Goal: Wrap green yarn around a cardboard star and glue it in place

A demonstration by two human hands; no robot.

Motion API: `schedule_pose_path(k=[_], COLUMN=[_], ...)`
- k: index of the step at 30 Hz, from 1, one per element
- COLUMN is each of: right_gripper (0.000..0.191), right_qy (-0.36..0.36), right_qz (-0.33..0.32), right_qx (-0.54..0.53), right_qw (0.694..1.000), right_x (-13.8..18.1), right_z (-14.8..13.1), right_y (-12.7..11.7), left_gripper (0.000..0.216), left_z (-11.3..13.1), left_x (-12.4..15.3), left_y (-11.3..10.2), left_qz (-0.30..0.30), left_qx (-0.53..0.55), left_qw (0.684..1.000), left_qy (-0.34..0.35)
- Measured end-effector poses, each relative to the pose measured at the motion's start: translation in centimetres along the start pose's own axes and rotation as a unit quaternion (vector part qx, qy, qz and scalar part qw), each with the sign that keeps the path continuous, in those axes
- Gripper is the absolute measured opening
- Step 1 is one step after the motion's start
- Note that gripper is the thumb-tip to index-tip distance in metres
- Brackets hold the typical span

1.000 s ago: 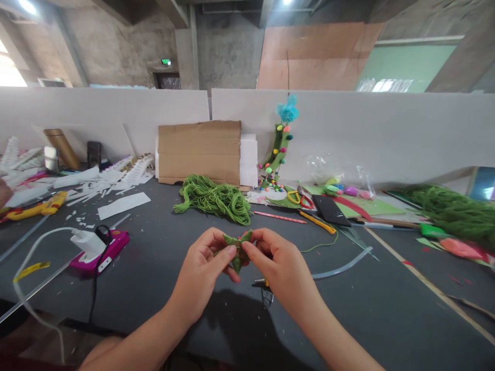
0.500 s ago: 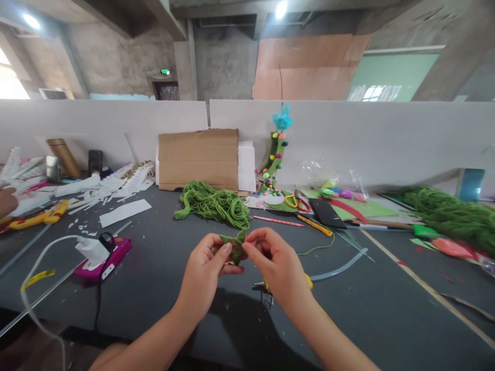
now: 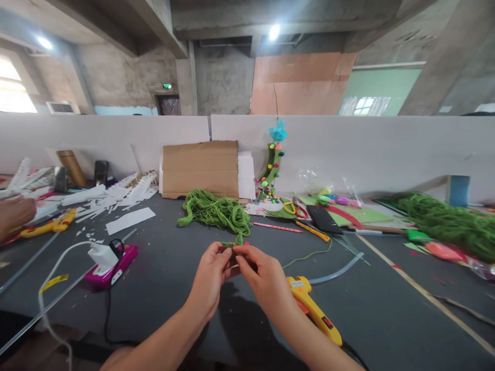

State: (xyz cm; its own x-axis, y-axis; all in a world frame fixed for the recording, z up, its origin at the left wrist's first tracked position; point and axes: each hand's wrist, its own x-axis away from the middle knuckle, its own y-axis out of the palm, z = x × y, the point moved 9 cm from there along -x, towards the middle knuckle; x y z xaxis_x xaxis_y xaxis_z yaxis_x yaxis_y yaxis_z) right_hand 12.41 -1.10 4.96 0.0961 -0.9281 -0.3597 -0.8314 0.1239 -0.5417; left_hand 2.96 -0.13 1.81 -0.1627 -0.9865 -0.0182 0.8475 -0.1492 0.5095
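Observation:
Just in front of the yarn, my left hand (image 3: 211, 275) and my right hand (image 3: 263, 273) meet, thumbs and fingers pinched on a small green felt-like piece (image 3: 236, 240). Its pointed tip sticks up between the fingers, and the rest is hidden by them. Behind my hands lies a loose heap of green yarn (image 3: 216, 210). A thin green strand (image 3: 309, 255) runs out to the right of my right hand. Beside my right wrist rests a yellow hot glue gun (image 3: 317, 315), partly covered by the hand, with a clear glue stick (image 3: 338, 271) behind it.
At left are a magenta power strip (image 3: 127, 257), white paper scraps (image 3: 131, 220) and another person's hand (image 3: 15, 216) by a second yellow glue gun (image 3: 50, 225). A cardboard sheet (image 3: 201, 167), pompom-decorated green crescent (image 3: 274, 159), scissors (image 3: 296, 209) and utility knife (image 3: 313, 231) are farther back.
My right hand has moved left, closer to my left hand, over the green piece. The glue gun beside it now shows more fully. The whole view has shifted slightly.

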Motion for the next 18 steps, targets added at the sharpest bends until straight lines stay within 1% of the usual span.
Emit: schedule_pose_path(k=[6,14,18], right_gripper=[0.022,0.018,0.017], right_qy=[0.007,0.017,0.015], right_qz=[0.011,0.037,0.042], right_qx=[-0.026,-0.012,-0.007], right_qw=[1.000,0.999,0.999], right_x=[0.6,4.1,5.1], right_z=[-1.3,-4.8,-6.4], right_y=[-0.1,-2.1,-2.6], left_gripper=[0.003,0.006,0.008], left_z=[1.2,3.1,4.1], left_x=[1.5,5.6,7.6], left_y=[0.4,2.7,2.8], left_qz=[-0.005,-0.081,-0.094], left_qx=[-0.012,-0.016,-0.008], left_qw=[1.000,0.996,0.995], left_qy=[0.008,-0.017,-0.021])
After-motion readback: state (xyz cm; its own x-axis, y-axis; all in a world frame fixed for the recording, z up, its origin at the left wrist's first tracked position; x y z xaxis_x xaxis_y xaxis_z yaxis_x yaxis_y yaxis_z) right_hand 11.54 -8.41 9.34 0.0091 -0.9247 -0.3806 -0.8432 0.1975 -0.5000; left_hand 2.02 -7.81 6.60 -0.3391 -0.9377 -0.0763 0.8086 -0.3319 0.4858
